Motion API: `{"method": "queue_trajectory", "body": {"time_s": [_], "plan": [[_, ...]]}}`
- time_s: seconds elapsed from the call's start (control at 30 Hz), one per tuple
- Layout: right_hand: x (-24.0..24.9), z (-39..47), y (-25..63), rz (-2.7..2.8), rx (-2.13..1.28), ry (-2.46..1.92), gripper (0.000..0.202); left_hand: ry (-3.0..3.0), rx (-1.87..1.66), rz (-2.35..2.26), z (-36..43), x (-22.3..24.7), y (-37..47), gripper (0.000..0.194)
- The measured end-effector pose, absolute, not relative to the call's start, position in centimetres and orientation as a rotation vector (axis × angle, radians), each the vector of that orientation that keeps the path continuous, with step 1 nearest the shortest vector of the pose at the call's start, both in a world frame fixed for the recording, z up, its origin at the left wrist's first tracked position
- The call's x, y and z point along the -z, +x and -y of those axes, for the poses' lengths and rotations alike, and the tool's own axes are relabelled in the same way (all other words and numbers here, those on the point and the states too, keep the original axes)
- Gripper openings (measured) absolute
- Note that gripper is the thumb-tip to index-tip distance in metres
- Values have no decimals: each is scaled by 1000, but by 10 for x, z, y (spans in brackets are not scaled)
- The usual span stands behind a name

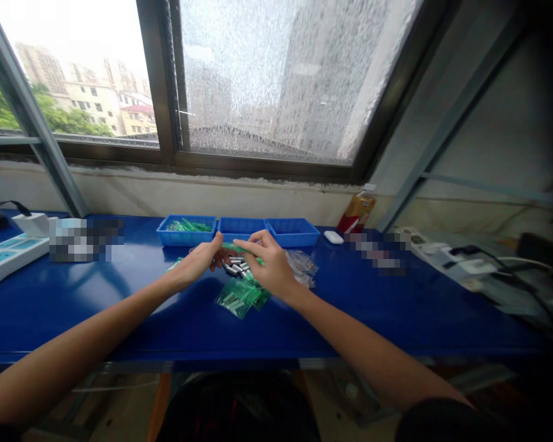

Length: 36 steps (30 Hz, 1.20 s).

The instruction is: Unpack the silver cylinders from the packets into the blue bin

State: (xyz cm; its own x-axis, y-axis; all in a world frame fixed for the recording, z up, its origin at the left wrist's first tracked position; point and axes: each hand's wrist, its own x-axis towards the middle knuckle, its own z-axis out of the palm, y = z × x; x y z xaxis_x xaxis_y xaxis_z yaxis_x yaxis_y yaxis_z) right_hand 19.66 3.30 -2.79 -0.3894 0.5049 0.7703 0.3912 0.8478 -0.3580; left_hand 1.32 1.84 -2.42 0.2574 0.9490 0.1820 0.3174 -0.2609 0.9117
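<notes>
A small green plastic bag (233,247) is stretched between my two hands above the table. My left hand (200,261) has its fingers closed on the bag's left end. My right hand (274,267) pinches the other end. Under them lies a pile of small black-and-white pieces (237,267), partly hidden by my fingers. Nearer to me are several flat green bags (237,299) with light strips inside. Clear plastic bags (303,265) lie to the right of my right hand.
Along the back stand three blue bins, the left bin (187,239) holding green bags, beside the middle bin (242,222) and right bin (297,238). A white case (333,237) and a bottle (357,212) are right of them. Power strips (16,252) sit at the table's left side and right.
</notes>
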Motion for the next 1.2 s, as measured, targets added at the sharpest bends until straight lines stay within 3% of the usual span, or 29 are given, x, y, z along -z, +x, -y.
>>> {"method": "queue_trajectory", "body": {"time_s": [0.17, 0.27, 0.37, 0.5, 0.6, 0.73, 0.9, 1.03, 1.2], "plan": [[31, -25, 190, 2096, -151, -565, 46, 1593, -1177, -1106, -22, 26, 13, 34], [29, -25, 189, 2012, -280, -684, 35, 1897, -1335, -1224, -20, 23, 10, 26], [24, -29, 190, 1850, -553, -864, 13, 2279, -1448, -1300, -18, 22, 7, 18], [21, -34, 190, 1610, -1132, -959, 43, 2577, -1472, -1149, -15, 26, 7, 17], [24, -36, 188, 1515, -1294, -939, 35, 2713, -1425, -1052, -14, 28, 9, 16], [28, -37, 189, 1559, -1041, -946, 17, 2537, -1227, -1112, -14, 24, 12, 28], [30, -37, 195, 1969, -282, -740, 21, 1637, -1113, -1210, -15, 20, 13, 60], [35, -34, 193, 2126, -108, -636, 27, 1346, -1075, -1202, -20, 18, 13, 38], [32, -30, 192, 2104, -112, -662, 23, 1667, -1277, -1568, -58, -3, -18, 27]]}}
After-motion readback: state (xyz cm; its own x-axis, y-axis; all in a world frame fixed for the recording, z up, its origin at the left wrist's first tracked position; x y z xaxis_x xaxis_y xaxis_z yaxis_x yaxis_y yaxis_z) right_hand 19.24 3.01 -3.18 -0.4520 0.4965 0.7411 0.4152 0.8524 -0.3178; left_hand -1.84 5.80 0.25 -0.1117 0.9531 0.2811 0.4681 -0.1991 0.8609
